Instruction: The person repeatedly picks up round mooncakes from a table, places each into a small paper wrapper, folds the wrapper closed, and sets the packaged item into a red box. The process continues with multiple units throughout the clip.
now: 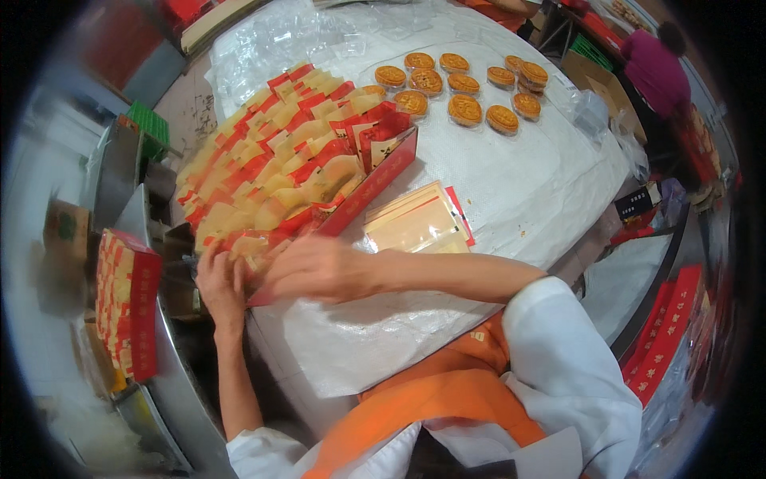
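A red cardboard box (pixel 372 188) on the white-covered table is packed with rows of red-and-cream mooncake packets (pixel 275 152). At the box's near left corner, my left hand (pixel 222 281) has its fingers bent round a packet. My right hand (pixel 315 269) reaches across the near end of the box, beside the left one, smeared by motion; its fingers cannot be made out. Right of the box lies a stack of flat cream packets (pixel 419 223) with red edges. Farther back, several golden mooncakes (pixel 465 110) sit in clear plastic trays.
Clear plastic trays (pixel 279 36) are heaped at the table's far left. Another filled red box (pixel 144 311) stands at left beside a metal-edged surface. Red boxes (pixel 666 335) lie at right. A person in purple (pixel 656 68) is at the far right. A green crate (pixel 148 126) stands behind.
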Demonstrator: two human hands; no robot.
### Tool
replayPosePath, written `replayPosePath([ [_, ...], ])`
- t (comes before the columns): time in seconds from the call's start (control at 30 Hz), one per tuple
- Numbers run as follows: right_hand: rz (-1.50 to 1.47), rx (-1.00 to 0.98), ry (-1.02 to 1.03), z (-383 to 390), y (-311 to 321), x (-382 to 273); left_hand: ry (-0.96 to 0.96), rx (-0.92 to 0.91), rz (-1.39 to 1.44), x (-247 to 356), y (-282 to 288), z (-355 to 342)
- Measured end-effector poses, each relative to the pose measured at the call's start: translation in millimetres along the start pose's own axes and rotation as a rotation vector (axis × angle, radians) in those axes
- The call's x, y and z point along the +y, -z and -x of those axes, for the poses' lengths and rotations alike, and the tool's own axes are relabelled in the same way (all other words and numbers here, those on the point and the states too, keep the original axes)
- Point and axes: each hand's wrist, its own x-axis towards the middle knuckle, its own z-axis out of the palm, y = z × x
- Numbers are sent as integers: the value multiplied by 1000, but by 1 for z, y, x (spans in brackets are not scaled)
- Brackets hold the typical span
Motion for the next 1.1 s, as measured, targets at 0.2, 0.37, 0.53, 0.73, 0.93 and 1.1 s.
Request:
replayPosePath([
  [0.2, 753, 2, -378, 102, 194, 58, 178, 154, 119, 14, 1, 18],
  [0.37, 1107, -122, -881, 166, 253, 124, 199, 460, 231, 55, 2, 24],
  [0.53, 1220, -136, -697, 184, 248, 136, -17, 346, 401, 126, -20, 36],
  [0.73, 714, 67, -752, 174, 219, 58, -149, -21, 904, 225, -81, 22],
  [0.93, -447, 759, -1415, 149, 222, -31, 374, -364, 1386, 284, -113, -13],
  [1.1, -857, 690, -1260, 145, 202, -87, 582, -497, 1937, 306, -102, -18],
])
